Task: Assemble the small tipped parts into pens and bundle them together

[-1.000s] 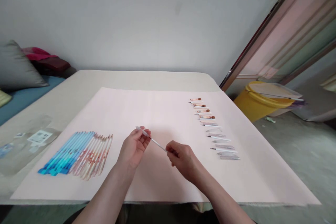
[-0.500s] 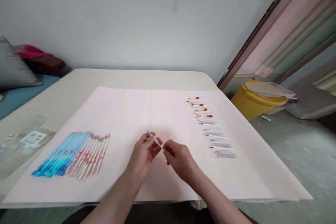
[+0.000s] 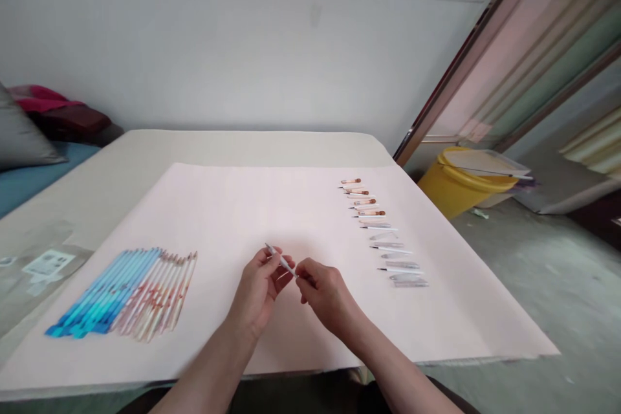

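Observation:
My left hand [image 3: 259, 288] and my right hand [image 3: 324, 294] meet over the middle of a pale pink sheet [image 3: 242, 207]. Between them they pinch a thin white pen [image 3: 280, 260], which slants up to the left. The left fingers wrap its upper part and the right fingertips hold its lower end. A row of blue and pink-patterned pens [image 3: 123, 292] lies side by side at the left. To the right runs a column of small pen parts [image 3: 381, 233], brown-tipped caps at the far end and clear ones nearer me.
The pink sheet covers a beige table [image 3: 145, 149]. Clear plastic packaging [image 3: 39, 268] lies at its left edge. A yellow bucket [image 3: 453, 187] with a lid stands on the floor at right. Cushions [image 3: 29, 132] rest at far left.
The hands have drawn together: the right hand slid up the pen toward the left hand, so less of the pen shows between them. The view shifted slightly right.

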### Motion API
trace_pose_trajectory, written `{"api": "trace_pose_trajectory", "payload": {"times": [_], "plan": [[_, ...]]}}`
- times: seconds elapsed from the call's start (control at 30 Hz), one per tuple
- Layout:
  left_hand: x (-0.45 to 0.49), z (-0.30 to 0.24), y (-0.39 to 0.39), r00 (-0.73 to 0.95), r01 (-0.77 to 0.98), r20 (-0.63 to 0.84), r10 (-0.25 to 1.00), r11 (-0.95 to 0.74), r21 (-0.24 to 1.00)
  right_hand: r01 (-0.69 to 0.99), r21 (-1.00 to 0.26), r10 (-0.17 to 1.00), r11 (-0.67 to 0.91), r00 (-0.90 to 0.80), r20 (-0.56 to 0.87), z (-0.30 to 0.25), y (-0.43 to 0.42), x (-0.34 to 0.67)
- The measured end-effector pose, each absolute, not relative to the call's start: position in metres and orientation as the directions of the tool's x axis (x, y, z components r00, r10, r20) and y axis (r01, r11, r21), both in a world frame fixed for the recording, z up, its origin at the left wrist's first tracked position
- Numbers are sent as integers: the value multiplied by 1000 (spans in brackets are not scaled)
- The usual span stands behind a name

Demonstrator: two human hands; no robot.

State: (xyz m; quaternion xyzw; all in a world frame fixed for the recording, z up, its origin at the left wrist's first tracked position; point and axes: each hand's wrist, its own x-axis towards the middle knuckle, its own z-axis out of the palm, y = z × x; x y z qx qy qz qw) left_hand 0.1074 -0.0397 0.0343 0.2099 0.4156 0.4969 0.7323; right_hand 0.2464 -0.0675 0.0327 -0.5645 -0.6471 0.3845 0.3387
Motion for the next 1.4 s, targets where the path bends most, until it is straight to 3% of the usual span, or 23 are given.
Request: {"api": "trace_pose_trajectory", "payload": {"times": [0.23,0.5,0.7,0.87,1.03,1.4], "plan": [[108,25,-39,189,-539,-436,880,464,703,481,-875,994,52,-111,-2,31,-67,242],[104,13,-25,133,-506,-500,856,493,708,623,-774,990,116,-136,39,42,-65,246],[111,27,-22,68,-532,-574,816,516,671,733,-658,984,173,-100,147,53,-57,277],[106,28,-14,80,-562,-585,807,522,642,860,-508,987,46,40,157,65,-73,353],[106,27,-13,84,-582,-589,804,519,626,884,-354,930,-306,357,89,46,-121,428],[112,23,-16,99,-577,-606,789,542,611,891,-321,932,-321,358,62,5,-142,436]]}}
